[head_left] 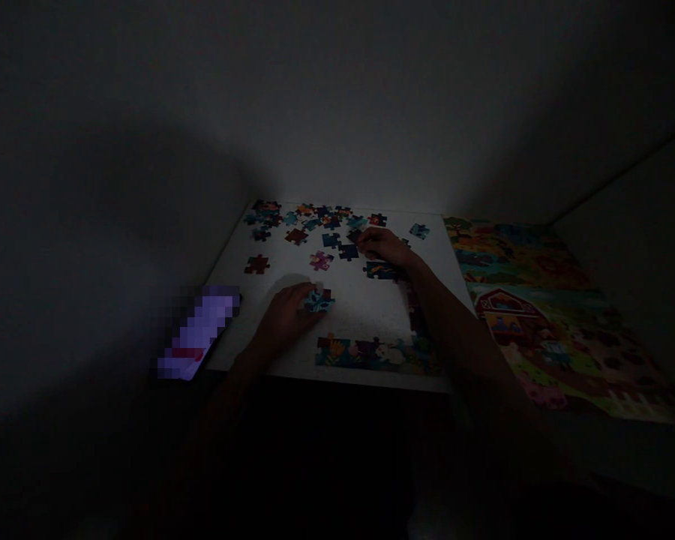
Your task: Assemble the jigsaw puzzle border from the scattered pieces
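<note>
My left hand (288,315) grips a light-blue patterned puzzle piece (319,301) between thumb and fingers, over the near-middle of the white board (360,311). Farther off, my right hand (383,245) has its fingers pinched at a dark puzzle piece (354,236), beside a dark-blue piece (348,252). Joined pieces form a strip (365,352) along the board's near edge. Another joined section (379,270) lies just below my right hand. A pink piece (321,260) rests between the two hands. My right forearm covers part of the board's right side.
Loose pieces (267,214) crowd the far left of the board. A brown piece (257,264) lies at left, and a teal one (419,231) at far right. A lit phone (202,330) stands at the left edge. Colourful farm picture sheets (545,330) lie right. The room is dim.
</note>
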Tool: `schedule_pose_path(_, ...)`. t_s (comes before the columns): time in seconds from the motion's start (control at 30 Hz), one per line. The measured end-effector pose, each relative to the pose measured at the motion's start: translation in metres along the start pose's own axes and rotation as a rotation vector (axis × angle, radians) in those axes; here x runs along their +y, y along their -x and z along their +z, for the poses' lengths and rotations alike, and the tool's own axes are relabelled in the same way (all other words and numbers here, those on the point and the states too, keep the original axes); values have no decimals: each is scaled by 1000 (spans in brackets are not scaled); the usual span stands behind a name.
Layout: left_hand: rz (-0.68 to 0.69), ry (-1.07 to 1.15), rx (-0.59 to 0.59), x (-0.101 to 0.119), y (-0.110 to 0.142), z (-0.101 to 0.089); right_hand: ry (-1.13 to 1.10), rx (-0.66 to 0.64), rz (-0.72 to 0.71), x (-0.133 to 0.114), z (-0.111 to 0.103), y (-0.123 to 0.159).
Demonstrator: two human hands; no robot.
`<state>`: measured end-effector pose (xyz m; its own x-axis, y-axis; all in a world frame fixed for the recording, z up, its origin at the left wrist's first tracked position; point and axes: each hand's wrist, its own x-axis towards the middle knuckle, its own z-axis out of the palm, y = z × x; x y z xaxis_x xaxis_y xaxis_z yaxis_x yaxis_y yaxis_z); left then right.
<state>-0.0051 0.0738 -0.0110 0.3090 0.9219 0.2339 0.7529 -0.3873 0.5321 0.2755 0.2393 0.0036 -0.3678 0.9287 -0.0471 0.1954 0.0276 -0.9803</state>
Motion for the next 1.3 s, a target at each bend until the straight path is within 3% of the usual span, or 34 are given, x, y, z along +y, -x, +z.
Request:
schedule_pose_path(0.2,88,-62,-39,-2,42,-14,-42,8,-33,6,1,-1)
schedule_pose_path(0.33,107,-55,-71,0,45,-18,-17,-11,-33,3,0,0)
schedule_pose_path(0.5,75,-55,-86,3,39,-18,275,-65,-111,-16,6,16)
schedule_pose_path(0.63,57,-73,-102,4,39,-17,426,-175,-114,-33,27,49)
schedule_pose_path(0.77,47,-96,-114,7,40,-15,544,-372,-158,-42,61,94)
schedule_pose_path(0.87,43,-115,-125,10,41,-15,580,-416,-213,-44,88,125)
schedule_pose_path(1.0,94,-112,-139,12,42,-18,748,-243,-300,-42,117,165)
schedule_pose_path(1.17,228,-51,-163,9,44,-19,936,159,-324,-34,149,212)
schedule_pose_path(1.3,267,-44,-151,6,46,-15,972,292,-399,-19,170,233)
